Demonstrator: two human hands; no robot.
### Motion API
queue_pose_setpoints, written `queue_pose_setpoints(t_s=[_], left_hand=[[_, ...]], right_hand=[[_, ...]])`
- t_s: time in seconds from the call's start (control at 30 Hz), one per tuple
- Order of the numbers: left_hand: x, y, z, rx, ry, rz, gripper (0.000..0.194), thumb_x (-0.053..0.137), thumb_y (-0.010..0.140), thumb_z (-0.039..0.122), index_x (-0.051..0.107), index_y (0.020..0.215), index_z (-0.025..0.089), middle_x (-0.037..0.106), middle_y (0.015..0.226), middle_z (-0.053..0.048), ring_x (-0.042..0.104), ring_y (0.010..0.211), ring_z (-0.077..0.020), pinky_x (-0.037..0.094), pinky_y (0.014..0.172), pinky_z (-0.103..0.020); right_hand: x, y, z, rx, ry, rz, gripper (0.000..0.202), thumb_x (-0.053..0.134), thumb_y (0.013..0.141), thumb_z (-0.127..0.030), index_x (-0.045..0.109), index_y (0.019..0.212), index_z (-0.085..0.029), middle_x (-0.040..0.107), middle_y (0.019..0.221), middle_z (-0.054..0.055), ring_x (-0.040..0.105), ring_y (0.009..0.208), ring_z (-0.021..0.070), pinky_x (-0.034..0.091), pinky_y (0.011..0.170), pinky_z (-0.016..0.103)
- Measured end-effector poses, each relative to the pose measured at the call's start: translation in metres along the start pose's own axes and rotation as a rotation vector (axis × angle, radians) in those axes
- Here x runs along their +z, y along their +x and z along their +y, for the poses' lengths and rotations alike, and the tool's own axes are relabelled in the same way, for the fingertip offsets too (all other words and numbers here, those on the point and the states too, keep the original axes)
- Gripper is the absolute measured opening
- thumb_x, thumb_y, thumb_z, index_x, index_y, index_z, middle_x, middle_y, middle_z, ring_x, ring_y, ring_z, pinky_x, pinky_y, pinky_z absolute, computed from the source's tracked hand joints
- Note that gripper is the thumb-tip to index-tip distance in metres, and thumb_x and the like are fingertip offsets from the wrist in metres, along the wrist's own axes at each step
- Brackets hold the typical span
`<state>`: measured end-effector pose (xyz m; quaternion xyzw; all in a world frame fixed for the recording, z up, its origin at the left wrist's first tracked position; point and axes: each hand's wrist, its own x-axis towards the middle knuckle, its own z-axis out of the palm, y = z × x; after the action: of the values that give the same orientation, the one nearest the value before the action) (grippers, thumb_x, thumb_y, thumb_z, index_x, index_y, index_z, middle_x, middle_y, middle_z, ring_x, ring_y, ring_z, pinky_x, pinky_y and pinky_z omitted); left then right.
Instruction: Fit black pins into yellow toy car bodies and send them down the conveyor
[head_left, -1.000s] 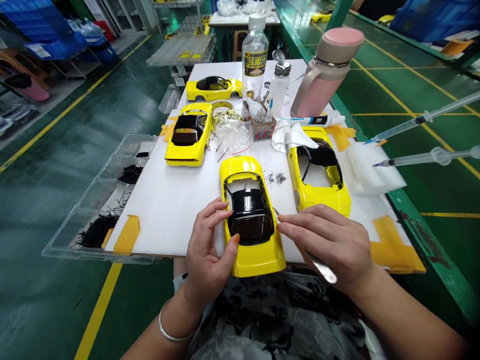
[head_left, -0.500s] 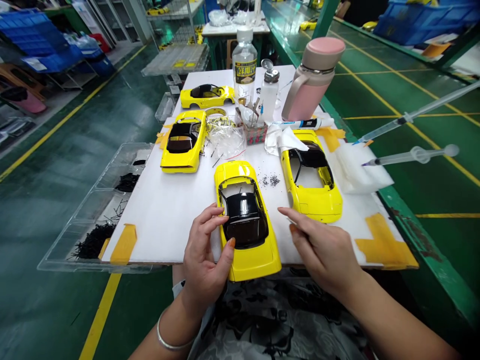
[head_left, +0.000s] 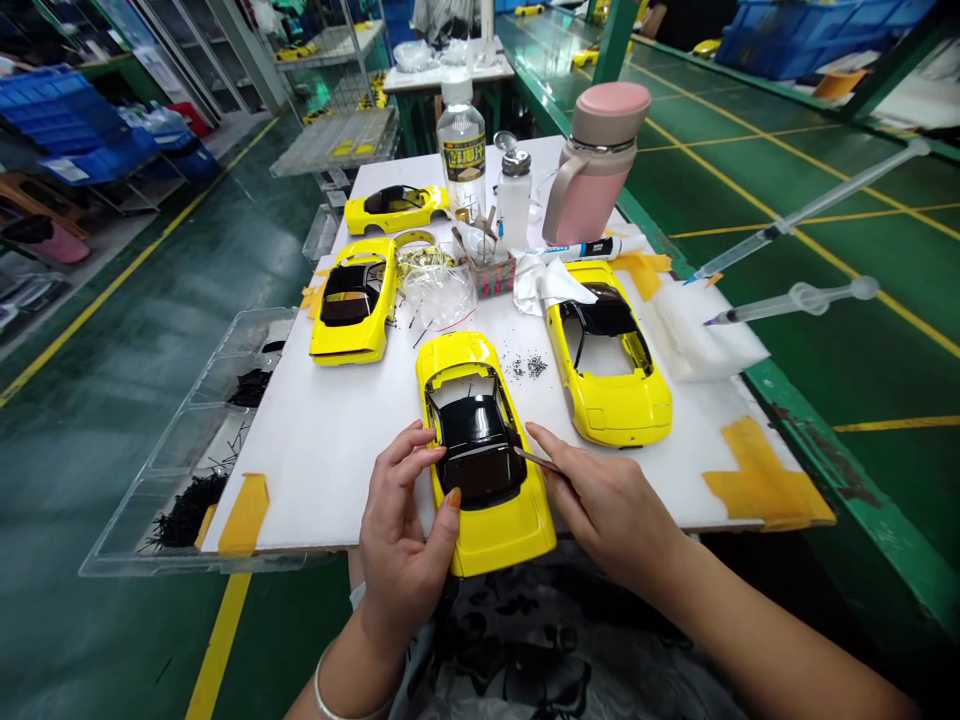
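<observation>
A yellow model car body point(head_left: 504, 538) with a black roof and dark rear window lies on the white board in front of me. My left hand point(head_left: 409, 515) grips its left side, fingertips by the roof edge and thumb on the rear part. My right hand point(head_left: 600, 490) pinches thin metal tweezers point(head_left: 538, 460), whose tip touches the right edge of the dark window. Beyond the car, tiny black parts point(head_left: 535, 367) lie scattered on the board. To the right sits another yellow car body point(head_left: 622, 405), a white tissue point(head_left: 551, 285) over its far end.
Two more yellow car bodies point(head_left: 349, 345) stand at the left and back. Behind are a plastic bag point(head_left: 439, 295), a clear bottle point(head_left: 461, 150), a pink flask point(head_left: 596, 165) and a marker-like tube point(head_left: 581, 250). Syringes point(head_left: 795, 300) rest on a white pad point(head_left: 701, 335); a clear tray point(head_left: 142, 470) holds black parts.
My right hand has moved left to the car, bringing the tweezers' tip onto the window's right edge. My left hand keeps its hold. The whole view has shifted slightly.
</observation>
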<state>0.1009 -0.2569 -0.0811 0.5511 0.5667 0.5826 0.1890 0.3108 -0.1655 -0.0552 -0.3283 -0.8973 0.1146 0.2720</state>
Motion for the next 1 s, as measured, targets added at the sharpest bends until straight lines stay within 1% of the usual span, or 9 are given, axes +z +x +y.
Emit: queue_pose_setpoints(t_s=[0.2,0.33,0.5,0.6,0.7,0.77,0.83,0.93,1.0], left_hand=[[0.0,-0.001,-0.002,-0.004,0.004,-0.005,0.039,0.066,0.094,0.017,0.063,0.132,0.027,0.053,0.144,-0.014,0.048,0.145,-0.0314,0.041,0.122,-0.054],[0.0,-0.001,-0.002,-0.006,0.0,-0.006,0.038,0.066,0.094,0.018,0.063,0.131,0.026,0.053,0.144,-0.014,0.047,0.145,-0.0312,0.042,0.121,-0.053],[0.001,-0.001,-0.001,-0.016,0.0,0.006,0.036,0.067,0.094,0.021,0.064,0.13,0.026,0.053,0.144,-0.014,0.047,0.146,-0.0309,0.042,0.122,-0.052],[0.001,-0.002,-0.002,-0.038,-0.051,0.035,0.037,0.068,0.094,0.021,0.064,0.13,0.026,0.054,0.146,-0.013,0.047,0.147,-0.0294,0.044,0.122,-0.048],[0.001,-0.003,-0.004,-0.076,-0.154,0.096,0.041,0.069,0.094,0.02,0.062,0.134,0.027,0.054,0.149,-0.011,0.048,0.147,-0.0266,0.046,0.121,-0.043],[0.0,-0.003,-0.005,-0.112,-0.213,0.144,0.042,0.069,0.095,0.021,0.061,0.136,0.027,0.055,0.15,-0.01,0.049,0.146,-0.0248,0.046,0.121,-0.04],[-0.001,-0.002,-0.006,-0.162,-0.248,0.183,0.041,0.07,0.095,0.023,0.06,0.135,0.027,0.056,0.15,-0.01,0.051,0.145,-0.0241,0.047,0.12,-0.039],[-0.001,0.003,-0.005,-0.224,-0.299,0.229,0.036,0.069,0.096,0.026,0.062,0.131,0.027,0.058,0.149,-0.009,0.053,0.143,-0.0239,0.047,0.12,-0.039],[-0.002,0.005,-0.003,-0.243,-0.361,0.252,0.03,0.067,0.097,0.026,0.064,0.126,0.027,0.06,0.145,-0.008,0.053,0.142,-0.0236,0.048,0.119,-0.04]], right_hand=[[0.001,0.0,0.0,-0.009,0.041,0.008,0.042,0.044,0.1,-0.01,0.061,0.137,0.001,0.079,0.111,0.017,0.079,0.083,0.0227,0.065,0.07,0.033],[-0.002,-0.002,0.0,-0.004,0.082,-0.004,0.042,0.045,0.099,-0.009,0.061,0.137,-0.003,0.08,0.107,0.015,0.079,0.084,0.0213,0.065,0.071,0.031],[-0.011,-0.003,-0.001,-0.026,0.251,0.115,0.034,0.048,0.097,-0.008,0.07,0.122,-0.014,0.081,0.101,0.008,0.078,0.082,0.0163,0.063,0.074,0.026],[-0.013,0.005,-0.003,0.067,0.329,0.165,0.027,0.054,0.098,-0.014,0.073,0.118,-0.016,0.081,0.095,0.006,0.076,0.079,0.0155,0.06,0.072,0.025],[-0.009,0.024,-0.006,0.239,0.424,0.08,0.023,0.064,0.098,-0.027,0.076,0.115,-0.016,0.072,0.07,0.0,0.063,0.059,0.0127,0.047,0.058,0.024],[-0.004,0.039,-0.009,0.358,0.508,-0.054,0.017,0.073,0.091,-0.031,0.077,0.098,-0.016,0.061,0.06,-0.004,0.052,0.055,0.0108,0.035,0.054,0.024],[-0.001,0.051,-0.013,0.45,0.586,-0.162,0.021,0.081,0.082,-0.031,0.069,0.077,-0.016,0.053,0.058,-0.006,0.045,0.057,0.0093,0.029,0.054,0.023],[-0.005,0.059,-0.023,0.497,0.665,-0.194,0.035,0.086,0.075,-0.031,0.056,0.064,-0.016,0.046,0.057,-0.008,0.039,0.056,0.0075,0.026,0.051,0.022],[-0.021,0.051,-0.03,0.503,0.74,-0.186,0.037,0.085,0.075,-0.029,0.052,0.063,-0.017,0.043,0.056,-0.009,0.037,0.053,0.0065,0.026,0.048,0.021]])
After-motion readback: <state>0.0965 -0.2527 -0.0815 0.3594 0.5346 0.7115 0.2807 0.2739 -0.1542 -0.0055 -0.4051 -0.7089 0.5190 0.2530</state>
